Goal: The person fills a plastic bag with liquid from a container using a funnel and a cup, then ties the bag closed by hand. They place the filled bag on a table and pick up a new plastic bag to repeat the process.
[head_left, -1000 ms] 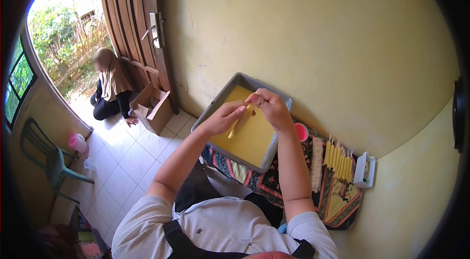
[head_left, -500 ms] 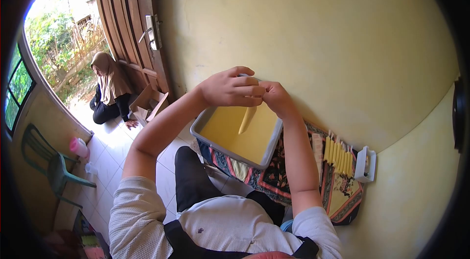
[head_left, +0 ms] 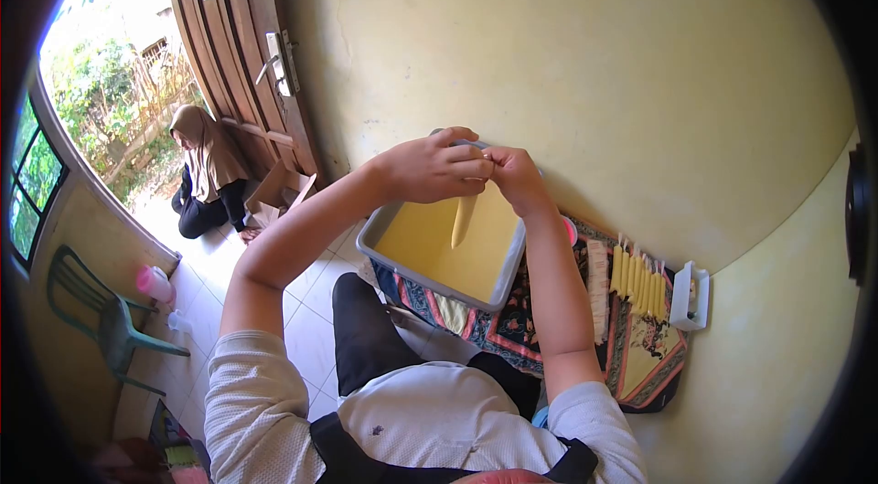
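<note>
Since half a second ago little has shifted: both hands stay raised together over the grey tray (head_left: 377, 246), and the thin yellow pouch (head_left: 463, 221) hanging from them now drops a touch straighter, its tip just above the yellow liquid in the tray. A second ago the hands were lower, down inside the tray, with the pouch slanted across the liquid.

The left hand (head_left: 428, 166) is curled tight, its fingers pinched on the top of the pouch; the right hand (head_left: 514, 175) meets it there, its grip closed on the same top end. The two hands touch each other.

Counted: one tray, one pouch in hand, and one patterned mat (head_left: 640, 361) on the floor under the tray. On the mat to the right lies a row of filled yellow sticks (head_left: 638, 287), around eight, though they sit too close to count surely. Just beside them is one white tool (head_left: 690, 297), and one pink lid (head_left: 571, 230) peeks out behind the right forearm.

By the open wooden door (head_left: 240, 45), another person (head_left: 206, 171) sits on the floor beside one cardboard box (head_left: 279, 191). One green chair (head_left: 102, 312) stands at the left.
</note>
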A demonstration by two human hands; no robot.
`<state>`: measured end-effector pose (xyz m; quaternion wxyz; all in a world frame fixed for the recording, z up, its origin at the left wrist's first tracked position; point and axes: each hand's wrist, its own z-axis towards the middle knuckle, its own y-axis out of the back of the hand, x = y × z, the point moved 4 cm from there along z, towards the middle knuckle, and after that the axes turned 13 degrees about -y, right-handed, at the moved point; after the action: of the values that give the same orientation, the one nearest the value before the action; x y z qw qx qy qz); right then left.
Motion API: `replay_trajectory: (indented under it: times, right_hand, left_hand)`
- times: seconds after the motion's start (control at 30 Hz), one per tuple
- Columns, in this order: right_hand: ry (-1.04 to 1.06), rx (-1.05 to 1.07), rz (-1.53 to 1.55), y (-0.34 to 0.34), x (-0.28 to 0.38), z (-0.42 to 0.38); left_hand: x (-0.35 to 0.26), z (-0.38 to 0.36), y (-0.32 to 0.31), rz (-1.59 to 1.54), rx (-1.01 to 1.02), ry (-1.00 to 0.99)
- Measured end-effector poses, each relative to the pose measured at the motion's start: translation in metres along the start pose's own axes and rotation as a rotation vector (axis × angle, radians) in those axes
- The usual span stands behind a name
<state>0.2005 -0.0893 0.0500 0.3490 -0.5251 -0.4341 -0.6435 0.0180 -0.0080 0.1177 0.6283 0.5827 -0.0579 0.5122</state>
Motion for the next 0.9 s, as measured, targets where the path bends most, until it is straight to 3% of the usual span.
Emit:
replay_trajectory:
  times: [0.3,0.57,0.9]
  right_hand:
    - [-0.057,-0.111,0.097,0.0,-0.011,-0.007]
    - [0.005,-0.111,0.185,-0.003,-0.028,-0.007]
    - [-0.092,-0.111,0.132,0.002,-0.035,-0.014]
  left_hand:
    - [-0.005,-0.003,0.005,0.049,0.124,0.032]
    - [-0.008,-0.003,0.008,-0.003,0.086,0.077]
    - [-0.014,0.002,0.002,-0.076,0.041,0.07]
